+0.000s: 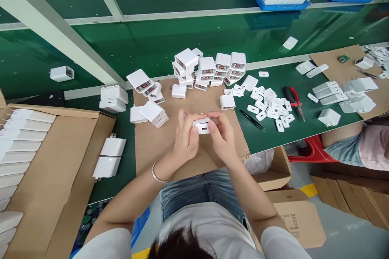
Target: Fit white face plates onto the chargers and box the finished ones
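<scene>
My left hand (pixel 186 137) and my right hand (pixel 222 136) meet over the cardboard mat, fingers closed on a white charger (pixel 201 121) between them. A white cover plate (pixel 203 128) with a dark USB slot sits at its near end, held by the fingertips of both hands. Whether the plate is fully seated cannot be made out. Beyond the hands stand stacked white charger housings (pixel 207 66) with circuitry showing in their open ends. To the right lies a heap of small white cover plates (pixel 270 103) with slots.
Black tweezers (pixel 253 120) and red-handled pliers (pixel 294 101) lie on the green table at right. A cardboard box (pixel 69 162) with rows of white chargers stands at left. Blue trays (pixel 276 2) rest on the shelf. Another person's arm (pixel 343 133) shows at far right.
</scene>
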`<action>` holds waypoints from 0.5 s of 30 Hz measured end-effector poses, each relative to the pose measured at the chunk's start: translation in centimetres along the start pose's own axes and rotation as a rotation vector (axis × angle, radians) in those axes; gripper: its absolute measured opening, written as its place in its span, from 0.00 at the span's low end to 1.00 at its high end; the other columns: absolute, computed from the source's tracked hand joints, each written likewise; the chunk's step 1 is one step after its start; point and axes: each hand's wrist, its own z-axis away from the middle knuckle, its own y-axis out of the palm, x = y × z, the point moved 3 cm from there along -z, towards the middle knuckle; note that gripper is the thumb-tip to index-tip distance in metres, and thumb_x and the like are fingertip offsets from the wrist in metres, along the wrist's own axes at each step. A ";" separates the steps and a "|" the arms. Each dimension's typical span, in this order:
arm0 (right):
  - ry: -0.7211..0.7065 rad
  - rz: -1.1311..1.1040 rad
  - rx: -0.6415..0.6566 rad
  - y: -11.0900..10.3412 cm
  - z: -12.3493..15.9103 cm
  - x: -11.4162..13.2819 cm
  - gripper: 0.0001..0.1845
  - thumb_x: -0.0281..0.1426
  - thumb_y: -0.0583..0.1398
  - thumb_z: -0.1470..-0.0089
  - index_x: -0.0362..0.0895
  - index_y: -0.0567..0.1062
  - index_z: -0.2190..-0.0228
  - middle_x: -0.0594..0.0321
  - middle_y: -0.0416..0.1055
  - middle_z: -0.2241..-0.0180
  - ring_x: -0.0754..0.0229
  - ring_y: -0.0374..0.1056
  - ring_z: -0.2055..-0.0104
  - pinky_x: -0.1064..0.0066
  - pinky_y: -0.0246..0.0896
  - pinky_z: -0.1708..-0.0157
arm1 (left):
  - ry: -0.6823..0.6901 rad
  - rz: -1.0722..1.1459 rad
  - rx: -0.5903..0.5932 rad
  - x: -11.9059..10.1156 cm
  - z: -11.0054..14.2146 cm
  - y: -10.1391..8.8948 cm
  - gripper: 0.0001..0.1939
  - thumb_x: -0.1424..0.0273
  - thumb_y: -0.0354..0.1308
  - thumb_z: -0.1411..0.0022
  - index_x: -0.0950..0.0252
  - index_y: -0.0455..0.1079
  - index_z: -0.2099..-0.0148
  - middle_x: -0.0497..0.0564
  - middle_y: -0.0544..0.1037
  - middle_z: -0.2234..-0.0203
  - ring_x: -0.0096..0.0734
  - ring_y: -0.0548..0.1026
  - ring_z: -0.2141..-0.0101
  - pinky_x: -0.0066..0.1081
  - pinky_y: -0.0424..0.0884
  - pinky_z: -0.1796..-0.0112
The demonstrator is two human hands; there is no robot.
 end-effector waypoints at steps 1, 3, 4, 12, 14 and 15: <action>-0.008 -0.006 0.002 0.0 0.0 0.0 0.17 0.47 0.57 0.33 0.51 0.73 0.52 0.68 0.64 0.75 0.59 0.64 0.71 0.65 0.65 0.66 | 0.008 -0.003 -0.006 0.0 0.0 0.0 0.27 0.53 0.34 0.23 0.60 0.69 0.45 0.55 0.72 0.59 0.41 0.69 0.56 0.43 0.69 0.56; -0.013 -0.013 0.003 0.0 0.0 0.1 0.16 0.46 0.57 0.33 0.51 0.73 0.52 0.68 0.64 0.74 0.59 0.63 0.71 0.65 0.65 0.66 | 0.017 0.002 -0.013 0.0 -0.1 0.0 0.26 0.53 0.34 0.23 0.60 0.69 0.45 0.55 0.72 0.60 0.41 0.68 0.57 0.42 0.68 0.56; -0.010 -0.016 0.004 0.0 0.0 0.1 0.15 0.46 0.57 0.33 0.51 0.73 0.52 0.68 0.64 0.74 0.59 0.63 0.71 0.66 0.64 0.66 | 0.018 0.006 -0.012 0.0 -0.1 0.0 0.26 0.53 0.35 0.23 0.60 0.69 0.45 0.55 0.72 0.60 0.41 0.68 0.56 0.42 0.68 0.56; 0.000 -0.075 -0.035 -0.2 -0.3 -0.1 0.12 0.43 0.61 0.35 0.50 0.74 0.55 0.70 0.58 0.76 0.60 0.61 0.70 0.68 0.61 0.67 | 0.005 0.046 0.059 0.2 -0.1 0.2 0.25 0.54 0.36 0.23 0.61 0.68 0.43 0.56 0.73 0.56 0.40 0.68 0.55 0.41 0.68 0.55; -0.001 -0.081 -0.049 -0.2 -0.3 -0.2 0.13 0.44 0.61 0.35 0.50 0.74 0.55 0.71 0.57 0.77 0.61 0.60 0.71 0.68 0.62 0.67 | 0.000 0.060 0.067 0.2 -0.2 0.3 0.24 0.55 0.36 0.22 0.61 0.68 0.43 0.56 0.74 0.55 0.39 0.68 0.55 0.40 0.68 0.55; -0.002 -0.082 -0.054 -0.2 -0.4 -0.3 0.13 0.44 0.61 0.35 0.50 0.74 0.56 0.71 0.57 0.77 0.61 0.59 0.72 0.68 0.61 0.67 | 0.004 0.065 0.068 0.2 -0.2 0.4 0.23 0.56 0.37 0.22 0.61 0.68 0.43 0.56 0.74 0.54 0.39 0.68 0.56 0.40 0.68 0.54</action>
